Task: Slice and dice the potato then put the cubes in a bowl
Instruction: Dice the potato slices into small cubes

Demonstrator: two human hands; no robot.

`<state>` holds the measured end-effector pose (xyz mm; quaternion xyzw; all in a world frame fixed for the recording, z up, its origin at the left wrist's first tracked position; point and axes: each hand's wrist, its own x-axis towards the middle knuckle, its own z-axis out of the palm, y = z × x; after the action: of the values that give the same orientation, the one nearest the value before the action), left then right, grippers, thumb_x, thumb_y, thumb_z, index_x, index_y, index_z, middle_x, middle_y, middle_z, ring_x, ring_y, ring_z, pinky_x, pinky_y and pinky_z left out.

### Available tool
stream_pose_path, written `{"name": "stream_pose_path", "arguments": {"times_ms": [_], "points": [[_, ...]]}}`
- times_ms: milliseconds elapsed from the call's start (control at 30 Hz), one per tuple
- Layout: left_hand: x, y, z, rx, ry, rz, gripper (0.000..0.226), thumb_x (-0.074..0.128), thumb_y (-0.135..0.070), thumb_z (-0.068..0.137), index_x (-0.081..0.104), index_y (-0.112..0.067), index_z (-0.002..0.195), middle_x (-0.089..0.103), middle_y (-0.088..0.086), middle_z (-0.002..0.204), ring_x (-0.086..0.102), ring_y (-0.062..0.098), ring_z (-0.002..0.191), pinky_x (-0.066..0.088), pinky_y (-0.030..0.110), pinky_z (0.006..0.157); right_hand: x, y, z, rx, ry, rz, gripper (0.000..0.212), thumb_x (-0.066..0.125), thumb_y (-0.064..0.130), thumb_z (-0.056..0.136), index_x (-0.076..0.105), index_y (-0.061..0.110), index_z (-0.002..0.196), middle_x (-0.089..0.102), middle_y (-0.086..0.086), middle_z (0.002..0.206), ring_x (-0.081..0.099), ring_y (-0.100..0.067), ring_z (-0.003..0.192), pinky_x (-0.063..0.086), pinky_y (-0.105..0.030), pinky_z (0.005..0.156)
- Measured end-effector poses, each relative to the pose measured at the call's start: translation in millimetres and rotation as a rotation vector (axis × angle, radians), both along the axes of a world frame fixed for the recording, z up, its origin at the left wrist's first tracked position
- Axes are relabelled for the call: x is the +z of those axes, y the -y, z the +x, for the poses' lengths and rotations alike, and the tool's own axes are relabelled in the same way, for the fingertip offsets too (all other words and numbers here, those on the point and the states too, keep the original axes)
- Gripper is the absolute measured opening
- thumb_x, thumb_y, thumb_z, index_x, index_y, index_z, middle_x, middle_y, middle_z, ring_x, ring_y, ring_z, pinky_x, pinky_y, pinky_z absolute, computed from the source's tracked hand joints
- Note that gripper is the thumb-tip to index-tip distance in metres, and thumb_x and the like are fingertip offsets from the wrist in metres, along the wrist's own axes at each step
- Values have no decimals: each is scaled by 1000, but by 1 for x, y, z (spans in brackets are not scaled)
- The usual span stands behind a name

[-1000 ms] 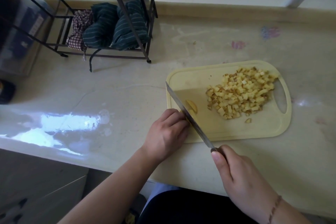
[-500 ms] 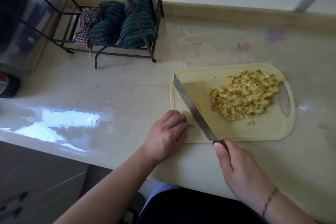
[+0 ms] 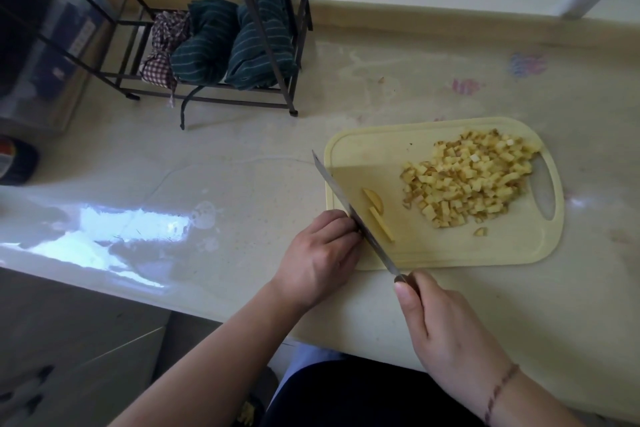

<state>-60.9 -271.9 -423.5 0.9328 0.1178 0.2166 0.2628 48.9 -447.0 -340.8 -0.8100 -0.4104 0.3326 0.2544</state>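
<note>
Glossy table (image 3: 242,156) supports cutting board (image 3: 433,253); left hand (image 3: 320,253) curls knuckles against knife (image 3: 353,211), guiding cuts; right hand (image 3: 446,333) clenches handle.

1. This is a kitchen in a home.
2. A long, pale, shiny counter (image 3: 242,156) runs along a wall.
3. A yellow cutting board (image 3: 436,250) lies on it with a pile of small potato cubes (image 3: 467,177).
4. A hand (image 3: 446,333) holds a kitchen knife (image 3: 349,208) over the board.
5. A black wire rack (image 3: 207,45) at the back holds folded striped cloths (image 3: 235,42).
</note>
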Motion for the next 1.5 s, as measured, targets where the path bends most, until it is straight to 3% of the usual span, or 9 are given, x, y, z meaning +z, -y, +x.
{"name": "stream_pose_path", "arguments": {"times_ms": [133,533,700,900,1033,1267,1367,1433,1500], "points": [[-2,0,1,14,27,-11,6,73,2,87,76,2,92,71,12,98,65,30,96,56,35,86,-8,-17,2,-35,16,-5,43,15,60,86,35,24,74,48,1,57,50,-18,56,36,-38,55],[3,3,1,18,43,-9,3,74,2,87,75,2,90,70,14,98,64,31,92,56,38,79,-5,-6,17,-6,15,7,42,22,63,85,35,26,70,48,2,56,49,-12,56,37,-34,55],[41,-5,-26,21,221,102,12,74,-3,84,65,-7,90,61,8,89,55,30,73,48,35,68,4,8,13,160,207,-64,47,5,67,82,36,34,92,50,11,68,49,-9,61,36,-25,49],[67,-31,6,-133,-292,127,14,67,-31,92,74,-19,90,68,-3,85,64,23,74,55,36,58,-9,12,13,249,410,-106,66,-2,67,83,43,26,107,64,4,89,64,-16,75,43,-29,55],[68,-36,39,-219,-652,117,17,60,-35,99,72,-24,105,67,-7,104,64,20,93,54,35,75,-19,12,11,279,463,-54,84,-17,69,74,45,23,107,66,1,95,65,-21,78,44,-34,57],[73,-35,65,-382,-762,274,20,56,-32,101,71,-21,107,66,-2,104,61,21,94,51,32,76,-4,19,6,312,452,-164,100,-26,70,62,43,23,118,65,0,108,65,-23,92,38,-33,63],[83,-51,69,-548,-635,289,17,63,-31,98,72,-18,105,66,0,100,63,23,89,52,31,70,15,37,6,308,409,-230,104,-23,76,57,39,26,124,62,0,116,63,-24,99,42,-34,69],[86,-71,72,-566,-557,331,41,69,-48,92,67,-21,123,64,3,119,61,23,100,57,39,79,23,57,7,222,409,-164,95,-21,73,61,40,30,120,65,2,109,66,-18,93,44,-30,66],[82,-87,74,-577,-641,494,80,60,-71,84,38,-34,151,44,3,148,49,22,122,49,39,98,28,83,13,190,477,-155,66,-8,72,83,43,33,97,70,5,76,67,-10,60,46,-22,47]]}}
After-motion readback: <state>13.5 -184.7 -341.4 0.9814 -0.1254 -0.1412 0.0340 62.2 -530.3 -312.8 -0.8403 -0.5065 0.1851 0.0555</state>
